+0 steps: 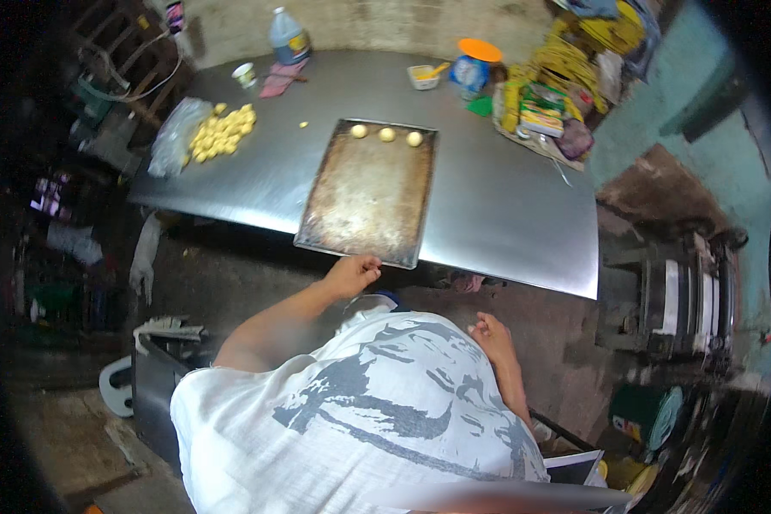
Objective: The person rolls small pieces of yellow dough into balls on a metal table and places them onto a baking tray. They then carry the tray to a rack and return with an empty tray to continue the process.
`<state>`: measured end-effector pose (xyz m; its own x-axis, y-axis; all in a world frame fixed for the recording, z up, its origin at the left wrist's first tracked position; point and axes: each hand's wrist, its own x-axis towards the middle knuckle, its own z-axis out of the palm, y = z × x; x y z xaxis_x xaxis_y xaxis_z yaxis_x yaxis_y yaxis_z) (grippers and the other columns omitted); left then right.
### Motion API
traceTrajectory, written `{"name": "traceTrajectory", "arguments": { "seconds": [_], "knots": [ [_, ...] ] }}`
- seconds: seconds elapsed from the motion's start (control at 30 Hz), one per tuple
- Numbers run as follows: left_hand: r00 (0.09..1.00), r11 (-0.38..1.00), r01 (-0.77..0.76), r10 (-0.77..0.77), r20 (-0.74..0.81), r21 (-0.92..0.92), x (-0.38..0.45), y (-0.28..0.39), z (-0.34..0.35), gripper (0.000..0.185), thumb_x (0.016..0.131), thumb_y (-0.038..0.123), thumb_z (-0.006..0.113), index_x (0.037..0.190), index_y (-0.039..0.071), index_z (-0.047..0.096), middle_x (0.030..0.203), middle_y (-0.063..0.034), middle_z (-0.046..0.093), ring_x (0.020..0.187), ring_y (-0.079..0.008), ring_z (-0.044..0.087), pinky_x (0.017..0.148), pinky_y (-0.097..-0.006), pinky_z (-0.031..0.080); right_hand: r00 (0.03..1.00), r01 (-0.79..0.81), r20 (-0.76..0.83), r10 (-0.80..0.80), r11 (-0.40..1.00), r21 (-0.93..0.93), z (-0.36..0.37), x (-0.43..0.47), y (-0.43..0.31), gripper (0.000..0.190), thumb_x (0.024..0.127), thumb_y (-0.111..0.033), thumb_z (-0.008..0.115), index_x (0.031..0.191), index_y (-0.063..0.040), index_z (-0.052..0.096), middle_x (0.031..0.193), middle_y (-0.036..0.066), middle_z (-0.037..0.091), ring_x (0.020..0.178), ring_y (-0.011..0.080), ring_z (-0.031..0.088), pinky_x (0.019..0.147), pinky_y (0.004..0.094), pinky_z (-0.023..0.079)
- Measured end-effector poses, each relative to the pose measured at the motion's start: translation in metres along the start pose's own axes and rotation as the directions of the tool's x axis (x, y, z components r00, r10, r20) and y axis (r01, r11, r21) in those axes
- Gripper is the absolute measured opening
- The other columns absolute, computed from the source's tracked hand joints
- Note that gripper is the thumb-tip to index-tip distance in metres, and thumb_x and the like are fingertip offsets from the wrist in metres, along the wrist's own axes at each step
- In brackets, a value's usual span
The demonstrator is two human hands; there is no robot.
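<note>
Just in front of the near edge of a worn metal baking tray (366, 193), my left hand (357, 275) is loosely curled; whether its fingers touch the tray or pinch something small I cannot tell. My right hand (488, 333) hangs at my side, holding nothing visible, fingers partly bent. Three pale dough balls (387, 135) lie in a row at the tray's far end. A heap of yellowish dough balls (225, 133) lies on the steel table, beside a clear plastic bag (178, 136). One small dough bit (304, 124) sits between heap and tray.
Along the steel table's (514, 205) far side stand a large plastic jug (288, 40), a cup (244, 75), a white tub (424, 78) and an orange lid (480, 49). Yellow sacking and packets (543, 109) fill the right back corner. The tray overhangs the near edge.
</note>
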<state>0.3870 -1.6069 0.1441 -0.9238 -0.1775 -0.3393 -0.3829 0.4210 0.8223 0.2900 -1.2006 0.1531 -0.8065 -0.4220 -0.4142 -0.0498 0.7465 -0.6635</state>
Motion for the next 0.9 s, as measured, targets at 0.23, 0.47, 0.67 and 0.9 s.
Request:
{"name": "traceTrajectory", "arguments": {
  "seconds": [0.23, 0.47, 0.67, 0.9],
  "knots": [
    [0.996, 0.996, 0.082, -0.082, -0.020, 0.016, -0.079, -0.082, -0.012, 0.039, 0.095, 0.022, 0.073, 0.129, 0.004, 0.067, 0.113, -0.0134, 0.076, 0.101, -0.0241, 0.073, 0.088, -0.0383, 0.058, 0.984, 0.162, 0.087, -0.158, 0.986, -0.045, 0.035, 0.055, -0.103, 0.054, 0.089, -0.033, 0.077, 0.134, -0.006, 0.064, 0.105, 0.015, 0.074, 0.093, 0.0281, 0.072, 0.084, 0.0393, 0.056],
    [0.928, 0.956, 0.229, -0.272, -0.254, -0.185, -0.141, -0.233, -0.106, 0.038, 0.095, 0.022, 0.073, 0.126, 0.000, 0.068, 0.115, -0.0116, 0.075, 0.103, -0.0217, 0.071, 0.094, -0.0359, 0.054, 0.901, 0.398, 0.252, -0.354, 0.905, -0.150, 0.145, 0.120, -0.226, 0.045, 0.090, -0.035, 0.074, 0.123, -0.005, 0.068, 0.099, 0.018, 0.072, 0.093, 0.0377, 0.069, 0.082, 0.0449, 0.054],
    [0.811, 0.935, 0.253, -0.345, -0.472, -0.249, -0.204, -0.396, -0.187, 0.030, 0.095, 0.015, 0.070, 0.121, 0.000, 0.069, 0.107, -0.0058, 0.075, 0.095, -0.0148, 0.068, 0.087, -0.0297, 0.054, 0.809, 0.537, 0.305, -0.503, 0.843, -0.035, 0.251, 0.162, -0.336, 0.038, 0.088, -0.032, 0.074, 0.115, -0.005, 0.069, 0.091, 0.019, 0.072, 0.086, 0.0374, 0.070, 0.078, 0.0451, 0.055],
    [0.671, 0.767, 0.427, -0.623, -0.401, -0.478, -0.238, -0.444, -0.235, 0.025, 0.095, 0.020, 0.067, 0.110, 0.001, 0.073, 0.100, -0.0096, 0.073, 0.092, -0.0205, 0.067, 0.084, -0.0352, 0.052, 0.919, 0.353, -0.159, -0.362, 0.932, -0.080, 0.207, 0.251, -0.373, 0.038, 0.088, -0.020, 0.071, 0.122, -0.003, 0.066, 0.100, 0.022, 0.073, 0.093, 0.0386, 0.071, 0.083, 0.0464, 0.056]
  ]
}}
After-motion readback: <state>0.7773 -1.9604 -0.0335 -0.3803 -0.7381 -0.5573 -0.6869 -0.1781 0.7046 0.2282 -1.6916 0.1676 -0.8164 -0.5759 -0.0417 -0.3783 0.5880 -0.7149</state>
